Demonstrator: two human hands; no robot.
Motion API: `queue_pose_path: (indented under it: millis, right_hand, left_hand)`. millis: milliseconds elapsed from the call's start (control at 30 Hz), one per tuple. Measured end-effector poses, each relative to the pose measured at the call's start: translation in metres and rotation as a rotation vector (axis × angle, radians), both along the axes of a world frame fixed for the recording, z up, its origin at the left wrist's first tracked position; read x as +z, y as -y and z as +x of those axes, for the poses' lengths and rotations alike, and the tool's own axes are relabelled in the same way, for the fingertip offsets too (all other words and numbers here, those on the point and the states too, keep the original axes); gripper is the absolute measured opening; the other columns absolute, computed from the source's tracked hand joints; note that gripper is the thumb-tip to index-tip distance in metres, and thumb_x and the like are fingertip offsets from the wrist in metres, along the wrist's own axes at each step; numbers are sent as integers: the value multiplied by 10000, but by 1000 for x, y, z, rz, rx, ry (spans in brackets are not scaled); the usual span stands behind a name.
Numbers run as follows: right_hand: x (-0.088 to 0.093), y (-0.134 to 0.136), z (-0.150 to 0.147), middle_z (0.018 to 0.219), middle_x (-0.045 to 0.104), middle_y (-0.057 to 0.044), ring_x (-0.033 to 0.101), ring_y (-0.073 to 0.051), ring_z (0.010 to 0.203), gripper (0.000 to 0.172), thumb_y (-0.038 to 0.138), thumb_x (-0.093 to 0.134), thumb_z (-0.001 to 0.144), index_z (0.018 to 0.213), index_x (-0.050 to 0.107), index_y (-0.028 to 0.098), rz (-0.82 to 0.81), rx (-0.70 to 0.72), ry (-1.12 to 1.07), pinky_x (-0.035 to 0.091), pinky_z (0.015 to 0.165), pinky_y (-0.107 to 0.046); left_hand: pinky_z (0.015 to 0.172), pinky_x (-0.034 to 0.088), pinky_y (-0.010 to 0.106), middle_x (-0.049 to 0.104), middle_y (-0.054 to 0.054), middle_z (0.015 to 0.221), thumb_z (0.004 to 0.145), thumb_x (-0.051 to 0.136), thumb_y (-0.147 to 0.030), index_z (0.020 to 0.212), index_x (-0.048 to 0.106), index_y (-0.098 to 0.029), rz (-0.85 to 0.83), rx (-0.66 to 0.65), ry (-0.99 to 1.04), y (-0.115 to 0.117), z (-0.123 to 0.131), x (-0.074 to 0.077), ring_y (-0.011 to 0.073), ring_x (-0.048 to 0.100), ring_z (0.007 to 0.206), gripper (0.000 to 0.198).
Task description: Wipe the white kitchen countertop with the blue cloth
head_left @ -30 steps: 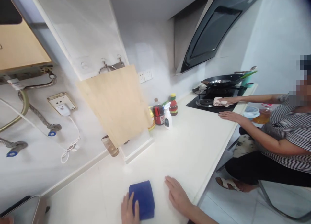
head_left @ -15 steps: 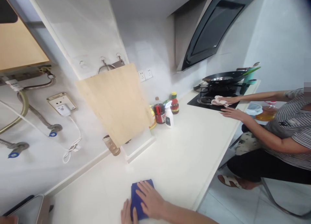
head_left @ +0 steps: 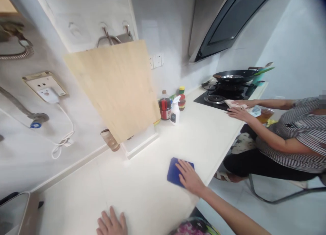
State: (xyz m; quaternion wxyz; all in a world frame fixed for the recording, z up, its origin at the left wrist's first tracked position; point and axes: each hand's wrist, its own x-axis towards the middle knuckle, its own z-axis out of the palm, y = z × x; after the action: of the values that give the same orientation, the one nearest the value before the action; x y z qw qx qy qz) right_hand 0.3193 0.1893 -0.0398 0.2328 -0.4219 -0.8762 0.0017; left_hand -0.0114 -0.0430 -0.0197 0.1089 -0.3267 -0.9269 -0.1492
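On the white countertop (head_left: 142, 180), a folded blue cloth (head_left: 174, 174) lies near the front edge. My right hand (head_left: 189, 179) rests flat on its right part, fingers stretched out and open. At the bottom of the view my left hand (head_left: 112, 224) lies on the countertop with fingers spread and nothing held. It is apart from the cloth, and its wrist is cut off by the frame. A white spray bottle (head_left: 175, 112) stands further back, beside a dark sauce bottle (head_left: 165, 107) with a red label.
At right, a seated person (head_left: 285, 126) has both hands by a pale cloth (head_left: 233, 104) at the edge of a black stove (head_left: 215, 98) bearing a wok (head_left: 235, 75). A wooden board (head_left: 117, 92) hangs by the wall. A glass (head_left: 110, 140) stands below it.
My right hand and the blue cloth have moved right and away from me along the countertop. The left hand has come off the cloth. The view has shifted too.
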Motion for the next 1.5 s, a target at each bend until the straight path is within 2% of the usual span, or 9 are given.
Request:
queue_pose_path:
  millis: [167,267,433,600,833,967,1067,1200,1500]
  right_hand:
    - [-2,-30,78,1556,334,-125,255,-273,1448,553,340,301,956,1452,403,118,-34,-210,98,262,1168,-489]
    - [4,-44,103,1538,365,-136,285,-277,1431,560,347,291,946,1430,428,101,-46,-318,131,267,1159,-472]
    - [3,-52,98,1534,355,-174,278,-320,1429,585,326,240,936,1442,396,76,-45,-490,140,244,1148,-532]
    - [-11,-26,71,1558,277,-220,202,-375,1446,621,326,245,932,1469,319,23,-52,-611,141,180,1152,-594]
    - [-6,50,-2,1601,163,-198,144,-360,1470,650,270,310,929,1529,157,70,-66,-523,40,162,1160,-610]
    - [5,86,-30,1624,74,-153,93,-348,1483,707,250,379,904,1547,114,119,-87,-266,68,180,1174,-588]
    - [12,93,-21,1627,97,-121,115,-308,1487,679,252,395,903,1539,184,144,-111,-105,112,212,1188,-531]
    - [10,72,10,1609,201,-104,200,-268,1471,629,271,385,917,1523,255,165,-57,-46,125,267,1180,-484]
    - [-10,-25,32,1568,302,-142,259,-289,1444,580,313,359,927,1472,362,115,57,-270,148,274,1159,-484]
  left_hand:
    - [1137,245,608,362,264,1522,899,282,-445,1396,468,-57,-86,-33,61,-2,1,13,411,194,1465,657]
    - [1140,234,603,345,264,1528,905,264,-452,1398,461,-68,-103,-35,72,-2,2,16,398,166,1474,655]
    - [1134,219,619,302,279,1539,911,242,-460,1411,432,-60,-105,-50,110,-3,5,19,407,138,1475,669]
    - [1120,217,640,265,286,1548,911,245,-446,1410,420,-47,-88,-70,99,-3,9,21,411,102,1476,662]
    - [1119,201,650,263,285,1540,919,244,-451,1421,393,-49,-53,-98,66,-6,13,22,413,92,1472,660]
    - [1111,216,656,248,263,1557,911,272,-433,1440,371,-66,-71,-89,89,-7,13,24,406,94,1472,652]
    - [1117,213,650,249,265,1556,909,271,-434,1439,377,-56,-77,-87,94,-7,14,24,408,104,1470,659]
    - [1148,177,615,288,290,1522,924,193,-464,1406,426,-20,-81,-72,104,-4,12,22,423,132,1464,696]
    - [1148,208,599,326,265,1522,926,209,-463,1403,457,-65,-79,-54,44,2,-1,3,412,142,1471,670]
